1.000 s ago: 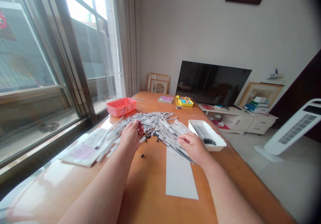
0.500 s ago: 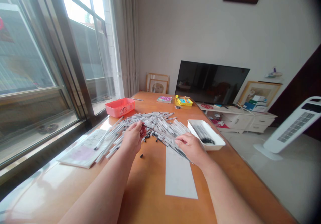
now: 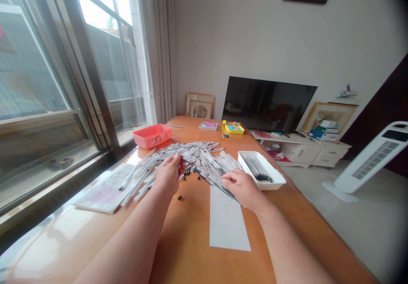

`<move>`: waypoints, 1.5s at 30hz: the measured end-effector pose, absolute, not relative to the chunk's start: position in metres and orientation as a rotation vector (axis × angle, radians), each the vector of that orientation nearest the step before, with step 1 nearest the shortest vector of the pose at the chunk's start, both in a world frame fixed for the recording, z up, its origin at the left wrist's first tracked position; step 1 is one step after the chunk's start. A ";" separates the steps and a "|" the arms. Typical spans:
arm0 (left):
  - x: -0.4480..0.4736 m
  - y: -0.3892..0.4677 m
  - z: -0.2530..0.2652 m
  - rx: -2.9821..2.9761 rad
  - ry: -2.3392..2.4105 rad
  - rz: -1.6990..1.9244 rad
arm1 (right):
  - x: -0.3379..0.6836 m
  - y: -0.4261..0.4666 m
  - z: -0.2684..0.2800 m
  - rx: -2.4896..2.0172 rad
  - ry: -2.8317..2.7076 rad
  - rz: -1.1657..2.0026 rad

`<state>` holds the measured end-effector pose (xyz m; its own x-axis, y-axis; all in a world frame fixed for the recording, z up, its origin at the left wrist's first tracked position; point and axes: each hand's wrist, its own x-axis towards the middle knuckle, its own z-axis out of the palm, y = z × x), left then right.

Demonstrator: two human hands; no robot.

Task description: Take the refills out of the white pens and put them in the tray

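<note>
My left hand [image 3: 168, 174] is closed in a pinch on a thin dark pen refill [image 3: 188, 161], which points right over the pile. My right hand [image 3: 242, 187] is also closed, thumb against fingers; what it pinches is hidden. Below and beside it, several pens with dark refills [image 3: 218, 183] lie across the top of a white paper sheet [image 3: 228, 224]. A heap of clear and white pen barrels [image 3: 191, 151] spreads behind both hands. Small black pen caps [image 3: 179, 197] lie loose on the table near my left hand.
A white tray [image 3: 279, 182] with black-tipped pens stands right of my right hand. At the back left is a pink plastic box [image 3: 153, 136]. A booklet [image 3: 102, 190] lies left, pens on its edge. Farther back are a yellow box [image 3: 234, 129] and a colourful book [image 3: 208, 125].
Both hands stay almost in place, still pinched. The dark refill at my left fingers looks slightly shifted; the view has moved very little.
</note>
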<state>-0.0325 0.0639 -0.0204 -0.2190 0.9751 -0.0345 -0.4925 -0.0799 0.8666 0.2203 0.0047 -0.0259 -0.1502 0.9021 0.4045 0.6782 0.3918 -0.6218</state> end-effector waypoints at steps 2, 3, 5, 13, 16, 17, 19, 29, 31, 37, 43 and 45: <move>-0.032 0.064 -0.020 0.715 0.949 1.592 | 0.221 0.005 -0.027 -1.345 -1.906 0.399; -0.032 0.064 -0.020 0.715 0.951 1.595 | 0.222 0.006 -0.028 -1.339 -1.907 0.408; -0.032 0.064 -0.020 0.716 0.957 1.597 | 0.222 0.006 -0.029 -1.329 -1.909 0.424; -0.031 0.063 -0.020 0.723 0.972 1.596 | 0.223 0.007 -0.029 -1.334 -1.890 0.405; -0.031 0.062 -0.019 0.718 0.982 1.590 | 0.223 0.007 -0.029 -1.347 -1.882 0.397; -0.031 0.062 -0.018 0.715 0.982 1.587 | 0.223 0.007 -0.029 -1.350 -1.880 0.396; -0.031 0.061 -0.018 0.709 0.980 1.584 | 0.222 0.006 -0.028 -1.347 -1.878 0.399; -0.018 0.053 -0.021 0.826 0.925 1.419 | 0.216 0.005 -0.027 -1.328 -1.869 0.439; -0.014 0.050 -0.022 0.835 0.933 1.354 | 0.215 0.006 -0.030 -1.325 -1.869 0.455; -0.008 0.043 -0.020 0.855 0.846 1.259 | 0.214 0.009 -0.038 -1.367 -1.850 0.512; -0.008 0.038 -0.008 0.749 0.712 1.219 | 0.213 0.010 -0.039 -1.376 -1.869 0.529; -0.009 0.037 -0.005 0.706 0.677 1.187 | 0.213 0.010 -0.039 -1.368 -1.882 0.518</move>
